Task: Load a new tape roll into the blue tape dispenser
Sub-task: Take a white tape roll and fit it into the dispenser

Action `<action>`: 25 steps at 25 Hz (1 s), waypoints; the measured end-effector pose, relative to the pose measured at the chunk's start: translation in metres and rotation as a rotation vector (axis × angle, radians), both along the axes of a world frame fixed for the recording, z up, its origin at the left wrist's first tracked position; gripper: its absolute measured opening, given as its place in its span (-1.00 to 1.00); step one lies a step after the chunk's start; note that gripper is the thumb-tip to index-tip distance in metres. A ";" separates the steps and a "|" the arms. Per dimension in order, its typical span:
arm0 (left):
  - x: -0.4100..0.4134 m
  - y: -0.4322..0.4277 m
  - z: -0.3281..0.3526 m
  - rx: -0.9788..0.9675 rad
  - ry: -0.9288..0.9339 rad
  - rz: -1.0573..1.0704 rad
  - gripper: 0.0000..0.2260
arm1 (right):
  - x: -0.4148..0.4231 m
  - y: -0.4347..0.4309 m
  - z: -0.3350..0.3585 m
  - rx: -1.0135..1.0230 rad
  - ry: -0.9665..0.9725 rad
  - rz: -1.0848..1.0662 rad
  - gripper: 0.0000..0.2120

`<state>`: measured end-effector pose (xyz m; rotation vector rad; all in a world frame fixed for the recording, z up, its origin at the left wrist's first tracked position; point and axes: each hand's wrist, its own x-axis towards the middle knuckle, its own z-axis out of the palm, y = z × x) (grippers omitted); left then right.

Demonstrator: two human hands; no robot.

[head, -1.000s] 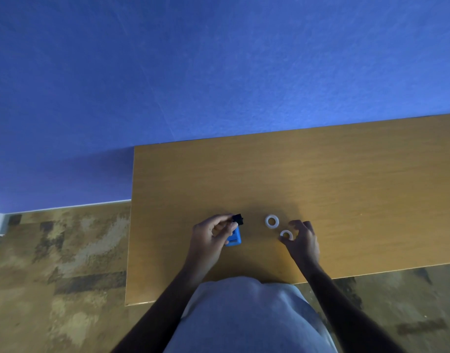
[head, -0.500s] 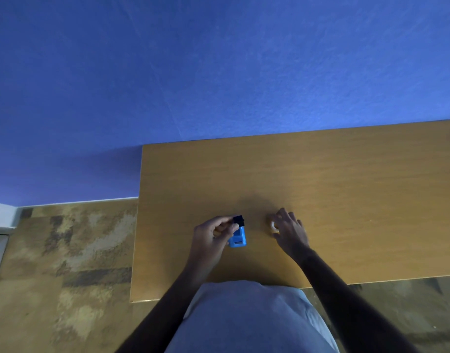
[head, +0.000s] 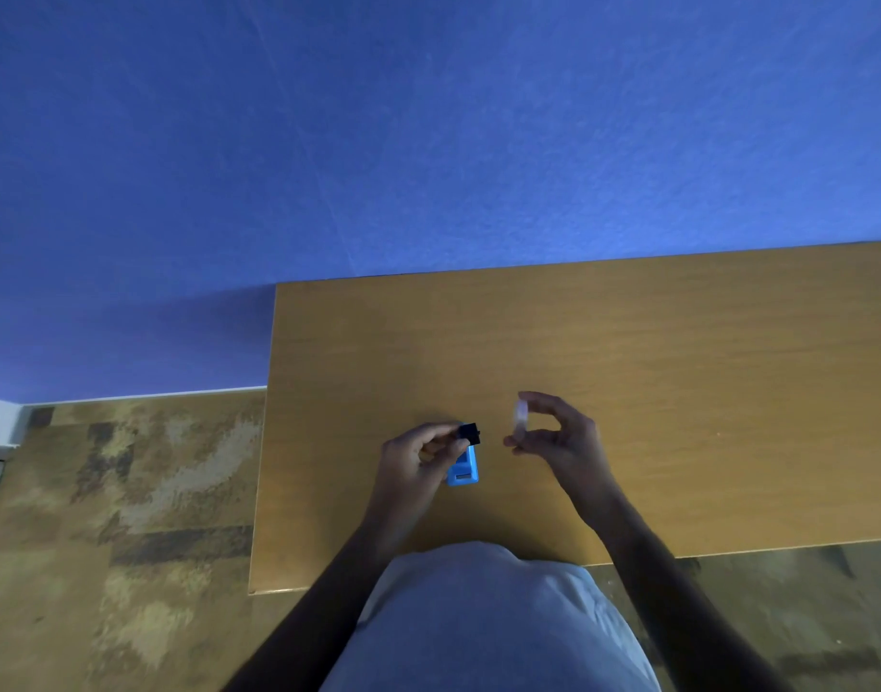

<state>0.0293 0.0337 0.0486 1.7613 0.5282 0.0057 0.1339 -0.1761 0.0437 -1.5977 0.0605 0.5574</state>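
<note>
The blue tape dispenser (head: pixel 463 466) is a small bright-blue block with a black part at its far end and a pale slot near its close end; it sits near the front of the wooden table (head: pixel 628 342). The left hand (head: pixel 418 457) pinches its black end. Just beside it, the right hand (head: pixel 558 437) grips a whitish, blurred tape roll (head: pixel 519 421) edge-on between thumb and forefinger, above the tabletop.

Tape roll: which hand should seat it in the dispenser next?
Right. The right hand already pinches the tape roll above the table, just beside the dispenser. The left hand is busy steadying the dispenser at its black end.
</note>
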 end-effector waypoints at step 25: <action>-0.014 0.005 0.022 0.023 -0.065 -0.109 -0.84 | -0.043 0.024 0.033 0.141 -0.012 0.208 -0.58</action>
